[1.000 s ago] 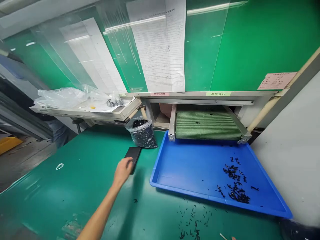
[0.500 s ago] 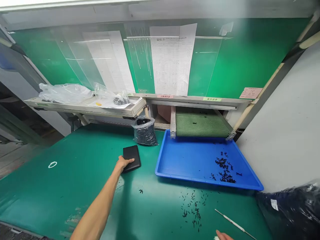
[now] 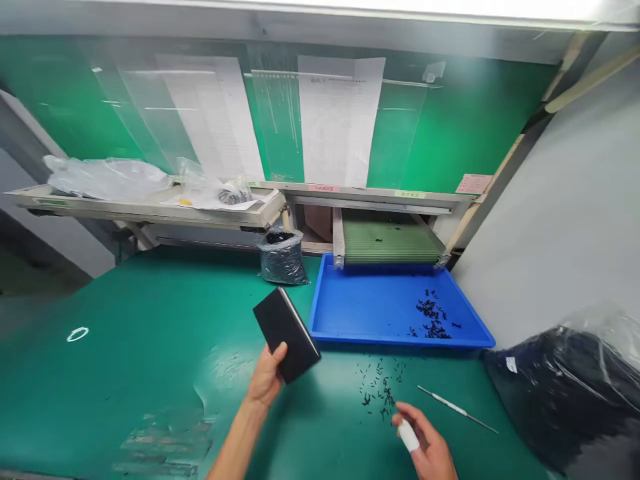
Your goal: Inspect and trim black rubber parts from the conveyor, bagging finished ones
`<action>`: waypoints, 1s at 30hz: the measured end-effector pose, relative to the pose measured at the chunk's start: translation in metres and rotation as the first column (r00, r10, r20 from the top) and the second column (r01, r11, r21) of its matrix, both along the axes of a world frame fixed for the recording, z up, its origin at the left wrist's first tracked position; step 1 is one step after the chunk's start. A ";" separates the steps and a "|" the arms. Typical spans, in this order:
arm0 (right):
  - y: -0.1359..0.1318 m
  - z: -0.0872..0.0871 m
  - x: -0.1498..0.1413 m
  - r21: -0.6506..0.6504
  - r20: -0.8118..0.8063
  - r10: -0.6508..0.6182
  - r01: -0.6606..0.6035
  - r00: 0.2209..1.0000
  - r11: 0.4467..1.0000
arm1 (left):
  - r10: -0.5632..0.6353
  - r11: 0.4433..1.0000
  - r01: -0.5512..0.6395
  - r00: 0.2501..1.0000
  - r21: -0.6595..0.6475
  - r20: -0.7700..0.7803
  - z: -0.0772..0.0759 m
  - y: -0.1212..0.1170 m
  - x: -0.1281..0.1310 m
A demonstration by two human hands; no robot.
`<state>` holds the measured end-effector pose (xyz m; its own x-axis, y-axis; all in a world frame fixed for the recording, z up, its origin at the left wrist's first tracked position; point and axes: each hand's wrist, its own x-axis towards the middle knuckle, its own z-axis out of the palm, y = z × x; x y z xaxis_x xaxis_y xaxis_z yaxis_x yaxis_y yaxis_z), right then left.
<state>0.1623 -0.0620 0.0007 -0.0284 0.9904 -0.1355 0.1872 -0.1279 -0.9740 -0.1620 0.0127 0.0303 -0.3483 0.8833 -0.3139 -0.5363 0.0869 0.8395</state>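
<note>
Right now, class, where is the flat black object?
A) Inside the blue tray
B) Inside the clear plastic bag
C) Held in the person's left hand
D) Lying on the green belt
C: the flat black object is gripped in the left hand, above the green mat and outside the blue tray.

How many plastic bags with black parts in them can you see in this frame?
3: a standing bag on the green bench beside the blue tray, a large bag at the bench's right, and a small bag on the shelf. Others may be out of view.
</note>
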 end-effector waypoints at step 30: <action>-0.280 -0.082 0.115 -0.896 -0.180 -0.724 0.192 0.665 0.399 | -0.572 -0.642 0.722 -0.676 -0.259 -0.465 -0.026 -0.078 0.245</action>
